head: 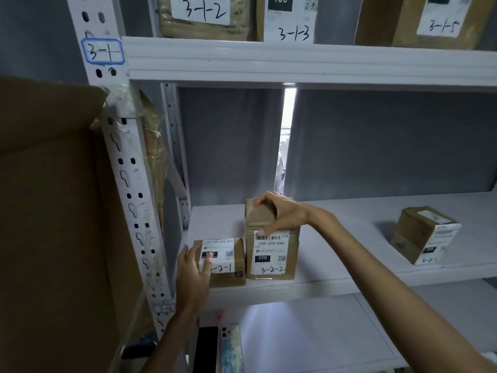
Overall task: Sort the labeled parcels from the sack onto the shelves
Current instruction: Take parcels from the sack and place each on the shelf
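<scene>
The taller box [271,246], hand-marked 3-2-2, stands upright on the middle shelf [336,281], near its front edge, long axis vertical, label facing the viewer. The right hand [279,214] grips its top, fingers curled over the far upper edge and thumb pressed on the label's top. Just to its left, touching or nearly so, sits the lower box [224,262], marked 3-2-1, also label-forward, its long axis running left to right. The left hand [193,267] rests against that box's left side and front, fingers fairly straight, one lying on the label; it presses rather than clasps.

Judgement: the step in hand is seating and squaring these two boxes in numbered order. The next move calls for releasing both and fetching another parcel; the sack is not in view.

Far right on the same shelf a third box [426,234] sits turned at an angle. The upper shelf [295,63] carries boxes marked 3-1-2, 3-1-3 and 3-1-5. A large carton [53,211] stands at left.
</scene>
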